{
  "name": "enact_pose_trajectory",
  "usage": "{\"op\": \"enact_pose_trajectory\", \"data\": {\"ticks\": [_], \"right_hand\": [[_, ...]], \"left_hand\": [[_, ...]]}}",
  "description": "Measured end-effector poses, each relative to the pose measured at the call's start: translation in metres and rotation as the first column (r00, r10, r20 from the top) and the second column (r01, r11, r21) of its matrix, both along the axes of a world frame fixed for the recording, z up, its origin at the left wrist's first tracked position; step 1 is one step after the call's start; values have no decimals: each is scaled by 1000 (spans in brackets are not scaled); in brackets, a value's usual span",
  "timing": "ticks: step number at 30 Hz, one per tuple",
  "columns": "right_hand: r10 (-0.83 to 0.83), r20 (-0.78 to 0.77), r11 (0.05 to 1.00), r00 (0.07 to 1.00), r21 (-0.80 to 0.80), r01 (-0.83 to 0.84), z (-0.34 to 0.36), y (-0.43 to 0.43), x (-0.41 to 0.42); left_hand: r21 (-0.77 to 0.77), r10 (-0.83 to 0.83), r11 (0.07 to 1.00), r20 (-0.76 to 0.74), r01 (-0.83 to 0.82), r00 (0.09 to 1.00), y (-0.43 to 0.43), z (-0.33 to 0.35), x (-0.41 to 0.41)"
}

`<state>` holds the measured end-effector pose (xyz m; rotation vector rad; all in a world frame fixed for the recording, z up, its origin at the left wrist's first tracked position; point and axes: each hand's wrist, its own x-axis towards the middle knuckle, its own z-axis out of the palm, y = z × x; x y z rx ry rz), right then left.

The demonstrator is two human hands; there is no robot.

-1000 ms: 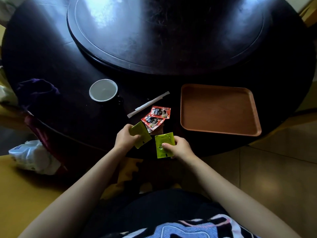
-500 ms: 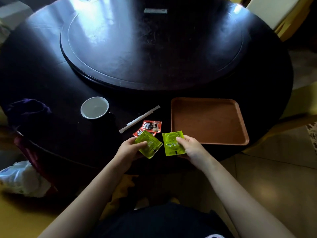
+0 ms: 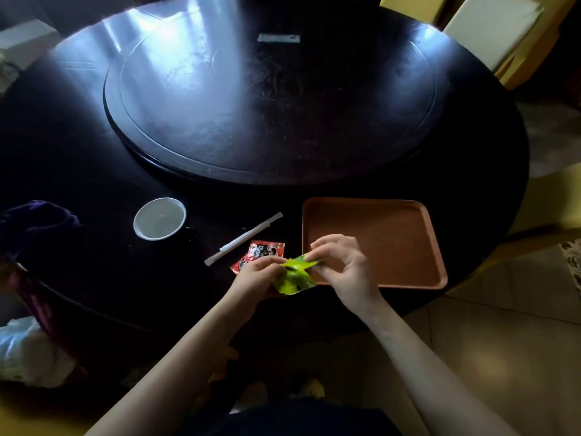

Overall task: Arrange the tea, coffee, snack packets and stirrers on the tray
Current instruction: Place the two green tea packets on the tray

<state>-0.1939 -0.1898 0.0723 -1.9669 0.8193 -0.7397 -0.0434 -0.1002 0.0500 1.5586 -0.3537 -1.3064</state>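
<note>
The dark round table (image 3: 471, 190) fills the view, its big raised turntable (image 3: 270, 99) bare but for a small pale packet (image 3: 278, 38) at the far side, too blurred to read. Nearer in, the brown tray (image 3: 393, 243) sits at the table's near right edge with nothing on it, its long side running left to right. And here is the relation that counts: the tray lies directly to the right of the green packets (image 3: 294, 275), right behind the right hand (image 3: 342, 265), so that hand is plainly the nearer one for the drop. Both hands meet over the table edge; the left hand (image 3: 256, 275) is pinched on the packets' left side, the right hand pinched on their upper right corner, the green foil crumpled between them just short of the tray's left rim. How many green packets are in that bundle cannot be told. Left of the hands, the white cup (image 3: 159, 218) stands alone. The paper-wrapped stirrer (image 3: 243, 239) lies on a diagonal, pointing up-right toward the tray's corner. Tucked under it, the red sachets (image 3: 262, 254) lie flat, half hidden by the left hand; the white lettering looks like Nescafé, though that is too soft to swear to.
</note>
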Motion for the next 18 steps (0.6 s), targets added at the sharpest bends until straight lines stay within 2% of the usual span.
{"op": "enact_pose_trajectory", "data": {"ticks": [2, 5, 10, 12, 15, 18], "right_hand": [[20, -3, 1000, 1000, 7, -20, -2, 0, -3], [1, 1, 992, 1000, 124, -1, -3, -4, -8], [-10, 57, 952, 998, 307, -8, -1, -10, -14], [-137, 131, 897, 982, 438, 67, -2, -11, -12], [-329, 152, 735, 932, 660, 151, -5, -15, -10], [-261, 72, 678, 963, 724, 130, -11, -20, -11]], "left_hand": [[-9, 22, 1000, -67, -22, 998, -4, 2, -3], [13, 45, 999, -161, -43, 986, -7, 2, -6], [-100, -111, 990, -87, 102, 990, -8, 5, -12], [-94, -74, 993, -65, 68, 995, -11, 4, -16], [-81, 1, 997, -43, -5, 999, -17, 2, -22], [-81, 29, 996, -20, -30, 999, -23, -1, -28]]}}
